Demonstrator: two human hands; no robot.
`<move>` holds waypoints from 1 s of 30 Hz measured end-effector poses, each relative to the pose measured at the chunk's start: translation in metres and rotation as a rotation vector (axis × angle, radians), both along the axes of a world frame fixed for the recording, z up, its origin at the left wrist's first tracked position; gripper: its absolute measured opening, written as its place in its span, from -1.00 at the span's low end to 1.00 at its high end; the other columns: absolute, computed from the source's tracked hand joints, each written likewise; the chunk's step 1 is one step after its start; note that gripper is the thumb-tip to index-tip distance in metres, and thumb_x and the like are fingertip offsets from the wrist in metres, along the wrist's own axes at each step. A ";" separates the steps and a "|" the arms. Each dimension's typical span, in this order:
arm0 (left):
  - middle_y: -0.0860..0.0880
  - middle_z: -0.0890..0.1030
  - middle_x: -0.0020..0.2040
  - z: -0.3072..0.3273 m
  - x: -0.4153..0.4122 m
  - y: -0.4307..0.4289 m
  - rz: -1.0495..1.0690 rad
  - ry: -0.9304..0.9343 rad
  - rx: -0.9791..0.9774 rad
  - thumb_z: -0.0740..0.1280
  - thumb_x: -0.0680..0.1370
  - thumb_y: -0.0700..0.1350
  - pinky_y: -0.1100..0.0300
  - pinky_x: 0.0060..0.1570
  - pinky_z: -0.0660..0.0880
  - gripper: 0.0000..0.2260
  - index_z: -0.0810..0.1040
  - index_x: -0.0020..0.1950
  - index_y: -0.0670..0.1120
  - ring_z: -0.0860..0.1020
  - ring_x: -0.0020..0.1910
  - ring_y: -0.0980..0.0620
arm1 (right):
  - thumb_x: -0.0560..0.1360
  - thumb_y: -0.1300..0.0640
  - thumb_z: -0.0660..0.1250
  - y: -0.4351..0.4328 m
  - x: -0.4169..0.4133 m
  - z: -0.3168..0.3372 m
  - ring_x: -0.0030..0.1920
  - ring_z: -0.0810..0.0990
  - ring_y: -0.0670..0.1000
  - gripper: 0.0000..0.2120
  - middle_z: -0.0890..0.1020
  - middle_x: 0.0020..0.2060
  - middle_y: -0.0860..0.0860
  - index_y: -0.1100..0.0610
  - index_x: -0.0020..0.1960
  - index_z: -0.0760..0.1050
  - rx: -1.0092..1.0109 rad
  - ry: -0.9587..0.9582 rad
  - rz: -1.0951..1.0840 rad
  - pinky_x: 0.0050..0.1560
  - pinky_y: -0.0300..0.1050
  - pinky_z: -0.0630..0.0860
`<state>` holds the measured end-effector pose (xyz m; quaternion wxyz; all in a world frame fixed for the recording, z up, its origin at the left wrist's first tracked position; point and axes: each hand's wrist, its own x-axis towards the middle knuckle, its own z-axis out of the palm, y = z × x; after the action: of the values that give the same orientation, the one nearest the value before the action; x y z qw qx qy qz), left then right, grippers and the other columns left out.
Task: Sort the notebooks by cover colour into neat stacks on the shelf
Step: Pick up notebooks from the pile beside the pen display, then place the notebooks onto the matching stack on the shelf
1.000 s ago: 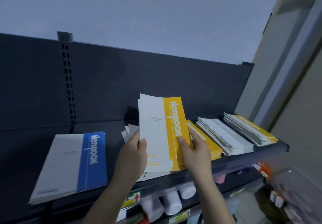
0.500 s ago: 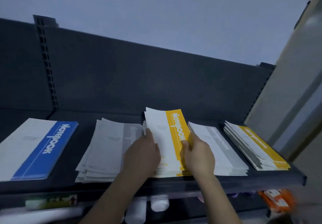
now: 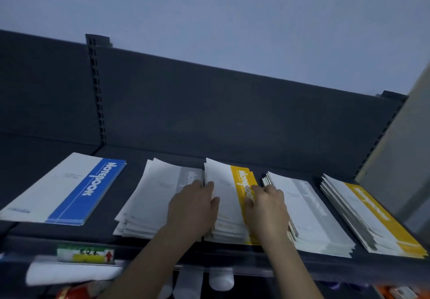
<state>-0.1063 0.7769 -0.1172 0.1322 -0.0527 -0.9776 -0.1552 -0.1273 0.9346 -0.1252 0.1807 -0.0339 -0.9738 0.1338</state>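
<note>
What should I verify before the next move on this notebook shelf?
1. Middle yellow stack lying on the shelf: ok.
2. Its edges squared: not ok, front corners stagger.
3. Left hand and right hand both on it: ok.
4. Yellow in one stack: not ok, far-right yellow stack stands apart.
5. Left grey stack and right grey stack neat: not ok, both fanned.
6. Blue stack tidy: ok.

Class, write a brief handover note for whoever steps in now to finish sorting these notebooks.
Hands: left hand and right hand both press on the middle yellow stack, gripping nothing.
Shelf, left to right: blue stack, grey stack, middle yellow stack, second grey stack, far yellow stack.
Done: five stacks, one colour showing atop each.
Left: square fanned edges; perhaps merge twin greys and yellows.
</note>
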 end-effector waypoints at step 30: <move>-0.05 0.60 -0.16 0.022 0.186 -0.519 0.844 -0.011 -0.429 0.48 0.31 -0.04 0.02 -0.19 0.50 -0.70 0.62 0.00 -0.08 0.59 -0.12 -0.11 | 0.03 0.03 0.67 -0.530 0.076 0.012 -0.01 0.67 0.18 -0.42 0.68 -0.07 0.13 0.14 0.01 0.65 0.159 0.178 0.890 -0.13 0.04 0.62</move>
<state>0.0795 0.2575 -0.0954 0.1645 0.3239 -0.9243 0.1172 -0.0509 0.4041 -0.1129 0.1908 0.4131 -0.8816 0.1254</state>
